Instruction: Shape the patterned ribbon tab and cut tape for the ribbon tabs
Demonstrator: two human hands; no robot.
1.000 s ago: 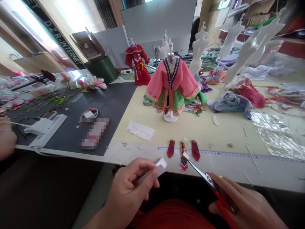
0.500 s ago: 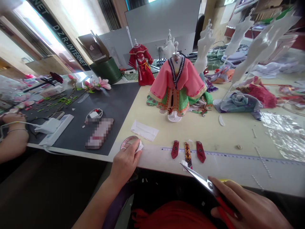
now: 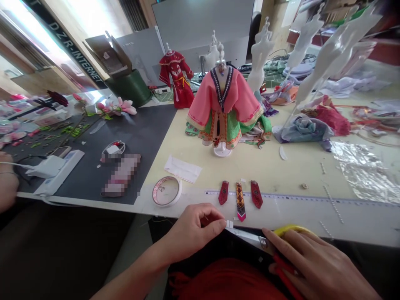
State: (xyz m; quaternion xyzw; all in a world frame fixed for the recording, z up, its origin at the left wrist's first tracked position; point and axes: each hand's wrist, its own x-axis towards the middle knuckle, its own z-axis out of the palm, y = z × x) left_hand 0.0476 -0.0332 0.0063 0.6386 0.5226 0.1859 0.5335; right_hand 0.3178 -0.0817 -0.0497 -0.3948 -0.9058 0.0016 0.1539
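Observation:
At the table's front edge, my left hand (image 3: 198, 227) has its thumb and index finger pinched at a small white piece of tape (image 3: 230, 224) by the scissors' tip. My right hand (image 3: 315, 258) grips the red-handled scissors (image 3: 249, 238), blades pointing left and looking closed together. Just beyond the blades lie three small tie-shaped fabric strips: a red one (image 3: 223, 193), a yellow patterned one (image 3: 239, 200) with a pink tip, and another red one (image 3: 256, 195). A roll of white tape (image 3: 180, 192) rests on the table beyond my left wrist, untouched.
A doll form in a pink robe (image 3: 203, 98) stands mid-table, with a red-dressed form (image 3: 181, 79) behind. A ruler (image 3: 290, 198) runs along the front. White paper (image 3: 183, 168), a phone-like blurred item (image 3: 121, 175), and a power strip (image 3: 59, 173) lie leftward. Another person's arm (image 3: 8, 185) is far left.
My left hand has let go of the tape roll and moved right to the scissors' tip, fingers pinching at the white piece. The scissors have shifted slightly left and down.

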